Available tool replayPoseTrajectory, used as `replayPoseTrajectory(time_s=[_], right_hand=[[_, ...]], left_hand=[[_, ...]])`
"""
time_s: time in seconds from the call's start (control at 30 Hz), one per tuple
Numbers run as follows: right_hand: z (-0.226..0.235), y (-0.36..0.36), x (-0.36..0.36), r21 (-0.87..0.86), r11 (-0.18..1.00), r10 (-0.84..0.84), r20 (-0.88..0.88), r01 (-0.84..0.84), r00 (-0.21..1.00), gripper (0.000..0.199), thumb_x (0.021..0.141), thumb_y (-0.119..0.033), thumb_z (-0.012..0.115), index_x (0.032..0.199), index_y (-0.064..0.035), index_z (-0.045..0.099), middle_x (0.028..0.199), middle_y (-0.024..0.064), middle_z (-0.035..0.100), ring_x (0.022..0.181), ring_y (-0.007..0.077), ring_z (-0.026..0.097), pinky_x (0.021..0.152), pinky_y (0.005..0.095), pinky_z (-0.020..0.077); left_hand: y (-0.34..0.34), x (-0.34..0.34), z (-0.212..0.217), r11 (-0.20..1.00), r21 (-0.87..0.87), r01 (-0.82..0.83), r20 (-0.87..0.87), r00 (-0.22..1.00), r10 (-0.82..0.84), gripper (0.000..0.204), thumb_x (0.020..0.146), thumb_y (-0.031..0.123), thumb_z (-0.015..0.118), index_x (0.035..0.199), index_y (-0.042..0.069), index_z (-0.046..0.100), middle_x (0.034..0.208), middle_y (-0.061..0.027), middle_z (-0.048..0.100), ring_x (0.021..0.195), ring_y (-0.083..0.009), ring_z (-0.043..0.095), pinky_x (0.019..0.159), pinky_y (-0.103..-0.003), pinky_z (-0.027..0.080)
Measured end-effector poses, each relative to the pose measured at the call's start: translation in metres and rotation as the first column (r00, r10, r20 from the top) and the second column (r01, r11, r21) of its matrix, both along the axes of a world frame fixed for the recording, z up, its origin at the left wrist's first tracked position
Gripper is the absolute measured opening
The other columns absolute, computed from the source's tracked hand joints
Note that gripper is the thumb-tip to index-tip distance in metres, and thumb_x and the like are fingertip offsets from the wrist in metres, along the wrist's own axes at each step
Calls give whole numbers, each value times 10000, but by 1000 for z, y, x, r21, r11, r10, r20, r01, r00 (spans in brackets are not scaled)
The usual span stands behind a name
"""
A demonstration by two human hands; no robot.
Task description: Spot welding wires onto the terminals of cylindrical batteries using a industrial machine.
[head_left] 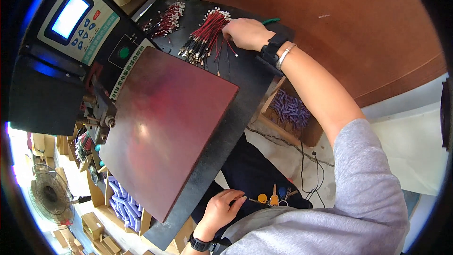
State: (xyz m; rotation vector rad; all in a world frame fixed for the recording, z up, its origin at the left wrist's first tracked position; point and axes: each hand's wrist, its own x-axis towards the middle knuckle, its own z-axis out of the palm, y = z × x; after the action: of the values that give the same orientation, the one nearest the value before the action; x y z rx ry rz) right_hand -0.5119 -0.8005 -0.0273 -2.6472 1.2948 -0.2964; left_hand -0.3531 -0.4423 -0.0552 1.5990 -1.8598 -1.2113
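Observation:
At the far side of the black table, my right hand [247, 33] is closed at the right edge of a pile of red and black wire leads [207, 35] with small white connectors. A few leads trail just below its fingertips; how many are in the pinch is hidden. My left hand [222, 210] rests low over my lap, its fingers loosely bent, thumb apart, with nothing seen in it. A second bunch of similar leads [167, 19] lies farther left. Between the hands is a reddish-brown board [170, 123] beside the machine.
A black machine with a lit screen [70, 16] and a green button stands on the left, its metal head [100, 118] near the board. Purple pieces fill a box [290, 108] under my right arm and another box [125, 205] at lower left. Keys [273, 196] lie at my waist.

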Motion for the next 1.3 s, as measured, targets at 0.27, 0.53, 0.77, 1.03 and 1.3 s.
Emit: replayPoseTrajectory(time_s=[0.27,0.53,0.77,1.03,1.3], right_hand=[[-3,-11,7,-224,974,-83,-254,25,964,182,733,-92,493,858,-78,625,949,111,583,926,267,520,766,402,401],[42,28,-23,-306,952,-115,-450,-32,886,115,712,-99,507,763,-83,609,754,109,628,766,253,618,620,365,461],[99,96,-78,-619,783,-179,-118,68,977,42,716,-93,500,735,-67,529,678,100,580,684,278,570,602,391,434],[144,190,-70,-592,759,-53,359,271,932,38,740,-92,550,737,-67,522,688,90,552,688,276,538,619,354,421],[145,276,4,-598,788,405,330,-144,853,110,666,21,598,738,-34,536,703,84,552,658,264,526,608,333,410]], left_hand=[[-3,7,-12,992,76,-105,-25,994,107,165,748,139,617,844,5,612,813,-138,615,720,-273,600,641,-309,484],[-6,8,-12,992,75,-105,-27,994,107,169,747,148,616,841,8,611,819,-131,614,733,-277,597,638,-315,481],[6,-4,7,994,-107,-6,-78,997,-3,171,737,147,620,838,9,608,801,-112,605,710,-261,595,618,-305,482],[30,2,41,943,-275,-185,-167,976,142,173,733,98,622,873,2,592,792,-118,597,712,-219,595,624,-279,470],[50,30,90,842,155,-517,-925,223,308,352,857,102,491,1177,9,376,916,-119,563,761,-151,579,712,-281,486]])
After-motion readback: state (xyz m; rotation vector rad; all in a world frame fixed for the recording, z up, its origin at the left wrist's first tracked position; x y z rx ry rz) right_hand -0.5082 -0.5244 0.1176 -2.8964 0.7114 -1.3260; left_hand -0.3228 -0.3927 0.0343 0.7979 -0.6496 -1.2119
